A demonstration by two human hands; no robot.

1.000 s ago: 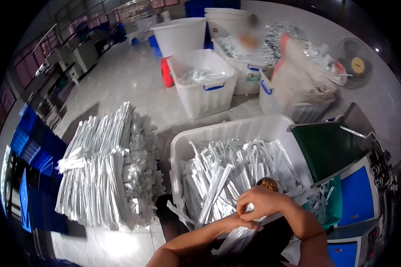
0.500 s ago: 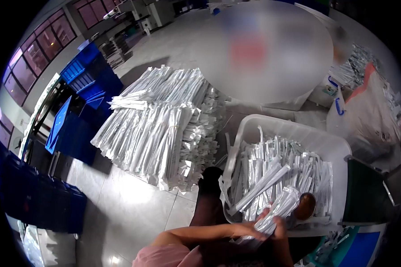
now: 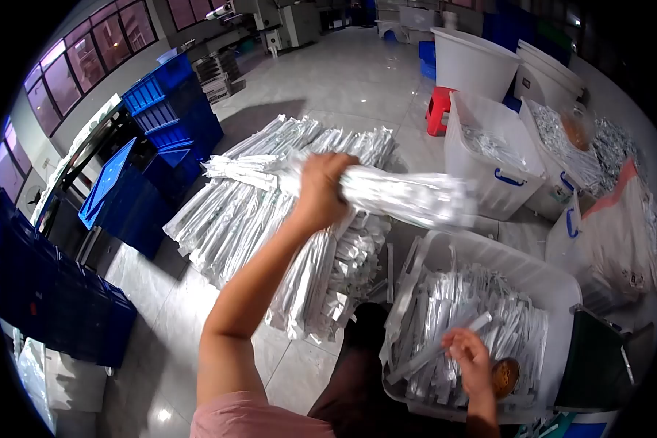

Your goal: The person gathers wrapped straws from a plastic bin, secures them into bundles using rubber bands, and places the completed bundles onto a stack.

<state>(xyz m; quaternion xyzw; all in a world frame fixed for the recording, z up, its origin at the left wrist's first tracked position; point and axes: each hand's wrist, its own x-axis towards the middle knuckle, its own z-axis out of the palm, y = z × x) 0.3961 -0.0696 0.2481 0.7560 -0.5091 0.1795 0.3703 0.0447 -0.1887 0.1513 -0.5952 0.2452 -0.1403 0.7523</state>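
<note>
White tub (image 3: 515, 272) of silvery packets (image 3: 498, 315) beneath right hand (image 3: 471, 359)

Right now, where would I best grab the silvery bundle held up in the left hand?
Probably around the middle of the free length of the silvery bundle, coming from the person's right: it is long and narrow and sticks out that way, while the left hand is wrapped around it nearer its other end.
</note>
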